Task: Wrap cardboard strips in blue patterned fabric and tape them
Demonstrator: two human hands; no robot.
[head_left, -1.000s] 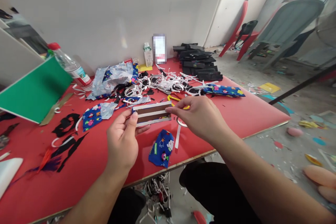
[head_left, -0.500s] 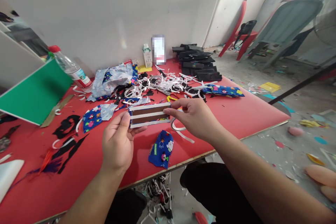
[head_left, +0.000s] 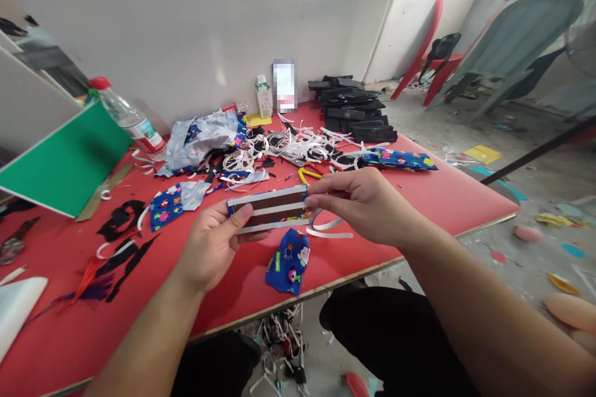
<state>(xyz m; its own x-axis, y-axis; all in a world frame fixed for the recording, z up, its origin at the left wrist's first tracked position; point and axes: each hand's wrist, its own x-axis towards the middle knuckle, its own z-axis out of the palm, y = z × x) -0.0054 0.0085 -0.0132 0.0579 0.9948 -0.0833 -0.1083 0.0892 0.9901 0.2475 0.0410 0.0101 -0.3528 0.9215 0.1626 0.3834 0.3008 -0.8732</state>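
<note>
In the head view, my left hand (head_left: 205, 245) grips a small flat rectangular panel (head_left: 274, 201) by its left end, thumb on top and fingers beneath. The panel has a brown face, three white strips running lengthwise, and blue printed fabric at its edges. At its right end my right hand (head_left: 367, 208) is closed in a pinch, thumb against forefinger. A curled white strip (head_left: 330, 234) hangs below these fingertips; exactly where it joins them is hidden. On the table just under the panel lies a blue cartoon-print fabric piece (head_left: 288, 263).
The red table (head_left: 419, 198) carries a heap of white strips (head_left: 298, 146), yellow-handled pliers or scissors (head_left: 307, 175), crumpled printed fabric (head_left: 202, 139), stacked black pieces (head_left: 354, 108), a plastic bottle (head_left: 135, 121), a small carton-like bottle (head_left: 263, 99) and a green board (head_left: 69, 158).
My left thumb has slid further in over the panel's face. My right fingertips have shifted slightly right, to the panel's edge, and the curled white strip has moved a little with them.
</note>
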